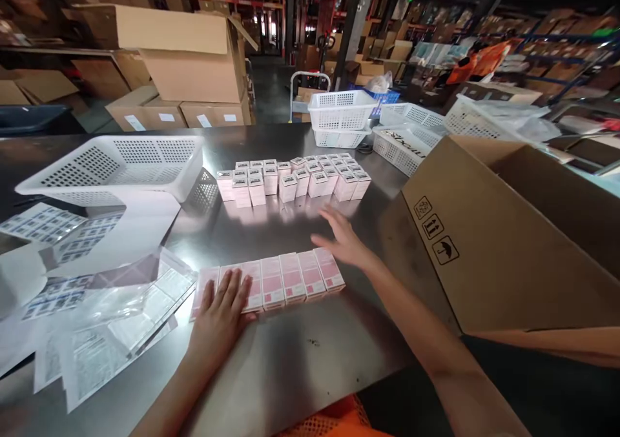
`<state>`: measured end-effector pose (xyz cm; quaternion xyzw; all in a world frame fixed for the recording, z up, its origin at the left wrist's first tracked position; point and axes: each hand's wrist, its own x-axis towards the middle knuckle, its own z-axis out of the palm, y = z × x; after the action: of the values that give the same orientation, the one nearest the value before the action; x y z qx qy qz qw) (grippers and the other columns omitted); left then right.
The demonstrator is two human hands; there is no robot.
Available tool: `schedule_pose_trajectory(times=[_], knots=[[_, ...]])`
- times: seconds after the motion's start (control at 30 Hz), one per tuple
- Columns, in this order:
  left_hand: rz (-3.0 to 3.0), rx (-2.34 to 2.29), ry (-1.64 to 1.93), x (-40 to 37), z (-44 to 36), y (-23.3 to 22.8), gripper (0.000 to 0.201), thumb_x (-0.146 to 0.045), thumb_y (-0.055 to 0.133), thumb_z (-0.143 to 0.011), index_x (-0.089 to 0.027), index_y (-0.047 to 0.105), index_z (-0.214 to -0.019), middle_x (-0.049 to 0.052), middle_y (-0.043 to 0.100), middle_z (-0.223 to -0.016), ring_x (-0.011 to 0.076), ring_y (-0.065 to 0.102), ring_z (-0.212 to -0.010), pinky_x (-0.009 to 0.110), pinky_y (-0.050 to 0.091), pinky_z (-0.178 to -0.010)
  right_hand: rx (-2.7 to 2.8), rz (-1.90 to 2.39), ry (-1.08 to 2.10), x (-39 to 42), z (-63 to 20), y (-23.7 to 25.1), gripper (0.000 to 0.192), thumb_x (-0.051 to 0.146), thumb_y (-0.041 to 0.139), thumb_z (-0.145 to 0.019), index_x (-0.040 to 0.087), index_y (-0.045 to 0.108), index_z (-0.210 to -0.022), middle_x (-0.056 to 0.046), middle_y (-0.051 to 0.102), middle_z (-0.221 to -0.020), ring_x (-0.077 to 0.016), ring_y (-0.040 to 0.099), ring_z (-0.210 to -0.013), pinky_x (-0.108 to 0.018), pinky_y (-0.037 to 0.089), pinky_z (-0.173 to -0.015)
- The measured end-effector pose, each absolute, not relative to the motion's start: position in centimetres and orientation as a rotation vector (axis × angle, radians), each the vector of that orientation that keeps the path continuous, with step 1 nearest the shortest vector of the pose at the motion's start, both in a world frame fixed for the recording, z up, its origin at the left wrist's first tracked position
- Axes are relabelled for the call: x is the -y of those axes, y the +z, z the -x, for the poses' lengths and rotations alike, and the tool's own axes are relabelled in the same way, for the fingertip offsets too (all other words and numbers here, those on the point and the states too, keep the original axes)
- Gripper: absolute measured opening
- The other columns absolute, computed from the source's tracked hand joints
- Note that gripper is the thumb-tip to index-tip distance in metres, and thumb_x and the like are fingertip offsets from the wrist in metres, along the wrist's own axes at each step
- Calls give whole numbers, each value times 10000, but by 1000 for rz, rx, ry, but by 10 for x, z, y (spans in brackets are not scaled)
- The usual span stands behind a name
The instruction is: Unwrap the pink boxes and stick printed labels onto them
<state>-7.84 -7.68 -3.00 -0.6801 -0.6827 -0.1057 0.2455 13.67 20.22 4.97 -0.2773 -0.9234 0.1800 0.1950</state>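
While I had the left hand [220,311] lying flat, fingers slightly parted, on the left part of the row of pink boxes [272,282], the right hand [343,240] hung open and empty at the row's far right corner (touching or not, I couldn't tell). Beyond the row stood a cluster of small boxes [301,184]; right of it sat an open carton [477,243], left of it clear plastic sleeves [150,308].
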Motion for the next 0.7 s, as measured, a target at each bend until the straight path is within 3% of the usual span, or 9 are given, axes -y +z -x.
schedule_pose_trajectory(times=[0.13,0.23,0.3,0.37,0.47,0.53,0.7], knots=[[1846,1881,-342,78,68,-20,643,-488,481,-954,-71,464,-1442,237,462,-1490,421,424,-1380,606,231,-1142,2565,795,303,-258,-43,85,710,263,656,-874,119,351,-1499,-203,225,-1617,-362,66,-1519,-615,147,-1173],[1826,1903,-539,86,57,-4,600,-392,547,-934,-110,439,-1453,202,481,-1488,385,385,-1416,566,308,-1130,2607,731,212,-268,2,95,493,166,666,-851,132,549,-1329,-178,381,-1551,-349,202,-1490,-617,139,-1169],[1789,1970,-805,91,53,7,488,-302,549,-936,-163,498,-1401,155,561,-1421,317,456,-1376,484,412,-1081,2618,683,168,-261,12,94,304,226,641,-901,148,628,-1195,-129,550,-1406,-310,383,-1402,-591,213,-1158],[1669,2118,-1163,90,52,16,351,-283,545,-936,-213,605,-1275,112,646,-1299,266,571,-1251,426,484,-1008,2615,651,133,-251,12,90,249,275,598,-945,153,640,-1159,-95,630,-1266,-274,505,-1287,-552,300,-1125],[1382,2343,-1665,75,54,28,255,-372,574,-901,-219,714,-1049,93,714,-1094,254,665,-990,421,530,-891,2598,657,89,-240,5,79,380,295,608,-937,162,567,-1290,-115,559,-1360,-293,470,-1309,-559,296,-1125],[1298,2382,-1818,60,55,34,272,-414,582,-873,-212,733,-974,93,724,-1030,247,662,-893,416,535,-836,2591,702,79,-239,3,73,488,332,647,-911,176,515,-1354,-124,469,-1454,-326,405,-1361,-601,260,-1136],[1368,2343,-1967,44,52,43,265,-423,608,-835,-220,752,-923,81,738,-984,228,657,-857,375,528,-817,2527,790,138,-243,9,70,356,358,613,-945,168,586,-1245,-105,556,-1331,-276,540,-1216,-531,437,-1032]])
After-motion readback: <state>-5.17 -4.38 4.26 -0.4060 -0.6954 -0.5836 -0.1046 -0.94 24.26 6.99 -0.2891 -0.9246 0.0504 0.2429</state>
